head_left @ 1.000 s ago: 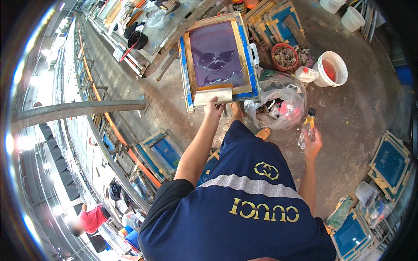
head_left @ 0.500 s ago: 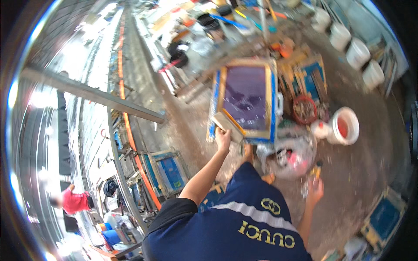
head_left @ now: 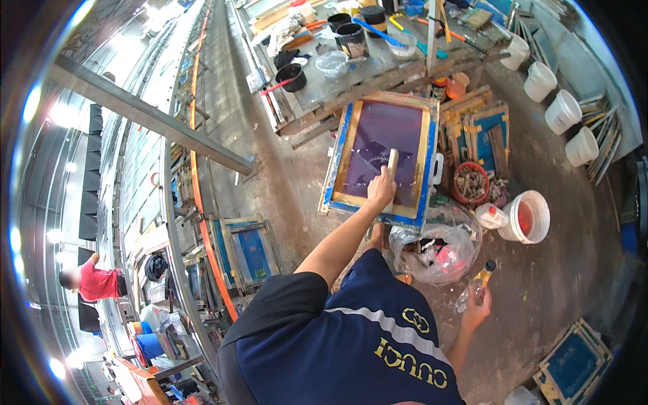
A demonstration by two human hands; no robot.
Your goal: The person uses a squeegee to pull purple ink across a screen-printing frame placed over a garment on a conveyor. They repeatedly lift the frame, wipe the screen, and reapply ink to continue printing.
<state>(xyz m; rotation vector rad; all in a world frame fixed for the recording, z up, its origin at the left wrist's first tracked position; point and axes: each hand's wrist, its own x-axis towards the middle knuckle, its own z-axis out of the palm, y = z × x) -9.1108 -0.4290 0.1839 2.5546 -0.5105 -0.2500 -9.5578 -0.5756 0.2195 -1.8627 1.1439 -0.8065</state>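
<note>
A screen-printing frame (head_left: 430,142) with a purple mesh, wooden sides and blue tape lies in front of me. Over its lower middle, my left hand (head_left: 382,190) grips a squeegee (head_left: 393,162), now seen nearly edge-on. Whether the squeegee's blade touches the mesh I cannot tell. Pale streaks mark the mesh near it. Lower right, apart from the frame, my right hand (head_left: 476,312) is closed around a small clear bottle (head_left: 482,277) with a dark cap and a yellowish upper part. Part of the bottle is hidden behind the fingers.
A clear plastic bag (head_left: 439,253) of rubbish lies below the frame. Right of it stand a white jug (head_left: 491,216), a white bucket (head_left: 530,217) with red inside and a red basket (head_left: 470,183). A worktable (head_left: 307,101) with tubs lies beyond. A person (head_left: 100,279) in red is far left.
My left hand has moved right and up from the frame's lower left corner, over the mesh. The squeegee has turned from broadside to nearly edge-on. My right hand still holds the bottle.
</note>
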